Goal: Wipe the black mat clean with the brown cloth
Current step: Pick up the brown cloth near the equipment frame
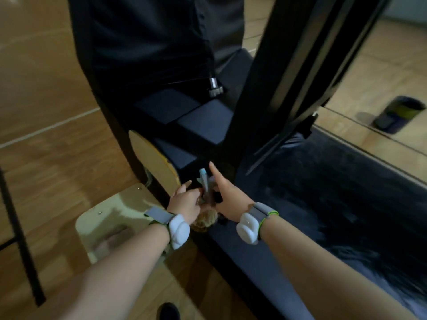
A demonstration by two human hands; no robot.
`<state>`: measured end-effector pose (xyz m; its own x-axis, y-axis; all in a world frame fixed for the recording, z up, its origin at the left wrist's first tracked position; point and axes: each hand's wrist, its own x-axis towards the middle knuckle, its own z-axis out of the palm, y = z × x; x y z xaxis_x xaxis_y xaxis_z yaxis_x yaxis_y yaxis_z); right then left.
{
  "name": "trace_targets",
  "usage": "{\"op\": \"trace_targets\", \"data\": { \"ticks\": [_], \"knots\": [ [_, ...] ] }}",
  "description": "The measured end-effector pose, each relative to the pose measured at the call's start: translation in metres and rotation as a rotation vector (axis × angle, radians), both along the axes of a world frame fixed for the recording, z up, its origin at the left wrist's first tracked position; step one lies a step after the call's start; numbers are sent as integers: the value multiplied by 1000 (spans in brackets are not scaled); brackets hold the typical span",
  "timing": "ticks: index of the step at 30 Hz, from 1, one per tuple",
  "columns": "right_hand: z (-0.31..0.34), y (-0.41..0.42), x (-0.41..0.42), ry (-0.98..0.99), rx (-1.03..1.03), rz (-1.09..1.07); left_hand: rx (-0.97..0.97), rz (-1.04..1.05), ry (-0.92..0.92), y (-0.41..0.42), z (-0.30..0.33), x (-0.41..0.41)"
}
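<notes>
I see both hands meeting at the near-left edge of the black mat (346, 204), working a small bunched thing between them — the brown cloth (207, 192), I judge, though blur hides its shape. The left hand (184, 202) curls around it; the right hand (225, 195) pinches it low, forefinger straight. I'd shake it flat first — then press it to the mat and sweep in long overlapping strokes.

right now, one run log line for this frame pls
phase: pre-wipe | left hand: grips cloth | right hand: on cloth, forefinger straight | mat: not yet touched | cloth: bunched, off mat
</notes>
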<state>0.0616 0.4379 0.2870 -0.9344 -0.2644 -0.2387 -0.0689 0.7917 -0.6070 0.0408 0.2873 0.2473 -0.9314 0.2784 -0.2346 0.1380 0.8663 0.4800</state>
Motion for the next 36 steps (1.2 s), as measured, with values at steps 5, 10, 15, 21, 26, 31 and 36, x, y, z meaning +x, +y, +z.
{"op": "trace_targets", "data": {
  "ticks": [5, 10, 15, 21, 26, 31, 36],
  "knots": [
    [-2, 89, 58, 100, -100, -104, 11, -179, -45, 84, 20, 34],
    [-10, 160, 109, 128, -326, -349, 136, -345, -202, 175, 47, 71],
    [-22, 220, 156, 230, -236, -534, 182, -489, -323, 245, 32, 94],
    [-38, 285, 200, 185, -28, -681, 158, -587, -441, 322, 22, 129],
    [-46, 317, 230, 204, 35, -859, 57, -567, -421, 356, -1, 136],
    [-46, 333, 241, 108, 67, -881, -220, -352, -24, 364, -14, 133],
    [-50, 338, 258, 39, 77, -958, -282, -361, 69, 369, -17, 140]
  ]
}}
